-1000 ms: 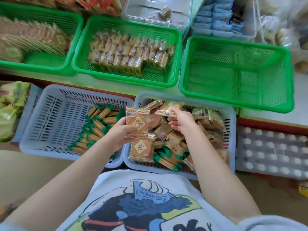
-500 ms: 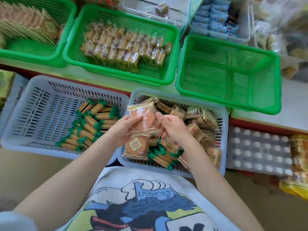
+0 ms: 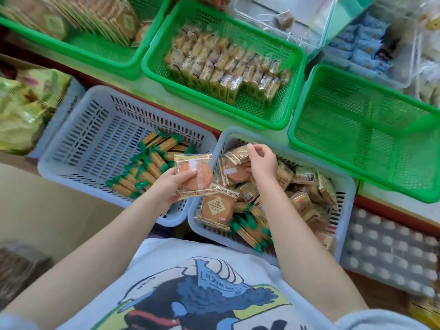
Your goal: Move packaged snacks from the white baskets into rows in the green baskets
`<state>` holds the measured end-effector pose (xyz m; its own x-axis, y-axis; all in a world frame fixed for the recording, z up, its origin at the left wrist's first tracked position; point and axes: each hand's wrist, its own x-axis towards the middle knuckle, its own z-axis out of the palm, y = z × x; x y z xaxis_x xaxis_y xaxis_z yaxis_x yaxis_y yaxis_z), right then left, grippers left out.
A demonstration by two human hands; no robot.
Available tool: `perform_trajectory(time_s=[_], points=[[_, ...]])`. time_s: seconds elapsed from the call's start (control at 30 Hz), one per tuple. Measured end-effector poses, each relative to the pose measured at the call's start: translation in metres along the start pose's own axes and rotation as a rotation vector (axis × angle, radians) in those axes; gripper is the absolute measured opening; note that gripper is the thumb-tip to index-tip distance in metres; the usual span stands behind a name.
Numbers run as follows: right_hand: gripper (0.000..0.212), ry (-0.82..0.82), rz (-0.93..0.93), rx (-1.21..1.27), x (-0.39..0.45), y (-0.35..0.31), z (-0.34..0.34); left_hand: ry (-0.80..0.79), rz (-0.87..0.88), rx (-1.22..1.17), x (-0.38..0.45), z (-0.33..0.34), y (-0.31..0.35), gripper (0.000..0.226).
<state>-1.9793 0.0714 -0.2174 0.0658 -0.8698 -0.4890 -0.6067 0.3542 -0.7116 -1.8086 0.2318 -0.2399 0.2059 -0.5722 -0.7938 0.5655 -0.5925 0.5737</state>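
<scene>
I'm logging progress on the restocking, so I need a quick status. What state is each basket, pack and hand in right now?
left hand: holds a round biscuit pack
right hand: pinches a snack pack over the right white basket
right white basket: heaped with mixed packs
left white basket: partly filled with green-ended bars
middle green basket: rows of packs
right green basket: empty
</scene>
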Motion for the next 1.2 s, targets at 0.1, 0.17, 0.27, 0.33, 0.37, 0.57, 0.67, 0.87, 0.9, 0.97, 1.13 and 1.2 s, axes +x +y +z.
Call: perform_trajectory(time_s=[0.1, 0.17, 0.27, 0.33, 0.37, 0.57, 0.67, 0.87, 0.9, 0.97, 1.13, 1.2], points=[[0.017, 0.002, -0.054, 0.088, -0.020, 0.007, -0.018, -0.012, 0.009, 0.036, 0.000, 0.004, 0.006, 0.022], [0.013, -0.082, -0.085, 0.143, -0.032, 0.008, -0.030, -0.017, 0.013, 0.049, -0.001, 0.009, 0.012, 0.021], [0.042, -0.276, -0.123, 0.313, -0.048, 0.006, -0.037, -0.047, 0.007, 0.105, -0.003, 0.017, 0.023, 0.035], [0.069, -0.347, -0.122, 0.369, -0.054, 0.002, -0.033, -0.079, 0.026, 0.156, -0.006, 0.022, 0.033, 0.039], [0.076, -0.359, -0.122, 0.375, -0.057, -0.002, -0.030, -0.097, 0.037, 0.176, -0.007, 0.024, 0.039, 0.044], [0.062, -0.244, -0.173, 0.207, -0.073, -0.035, 0.005, -0.204, 0.213, 0.303, -0.022, 0.026, 0.083, 0.053], [0.084, -0.262, -0.120, 0.260, -0.076, -0.061, 0.030, -0.243, 0.312, 0.306, -0.025, 0.007, 0.106, 0.048], [0.054, -0.334, -0.091, 0.313, -0.081, -0.135, 0.109, -0.311, 0.297, 0.315, -0.018, -0.067, 0.170, 0.084], [0.055, -0.352, -0.079, 0.295, -0.081, -0.150, 0.126, -0.311, 0.271, 0.281, -0.015, -0.083, 0.182, 0.083], [0.052, -0.383, -0.061, 0.293, -0.081, -0.185, 0.161, -0.262, 0.207, 0.182, -0.005, -0.120, 0.208, 0.066], [0.063, -0.418, 0.030, 0.326, -0.073, -0.257, 0.249, -0.178, 0.272, 0.060, 0.024, -0.199, 0.263, 0.043], [0.073, -0.419, 0.026, 0.335, -0.068, -0.278, 0.281, -0.151, 0.354, 0.157, 0.038, -0.226, 0.286, 0.055]])
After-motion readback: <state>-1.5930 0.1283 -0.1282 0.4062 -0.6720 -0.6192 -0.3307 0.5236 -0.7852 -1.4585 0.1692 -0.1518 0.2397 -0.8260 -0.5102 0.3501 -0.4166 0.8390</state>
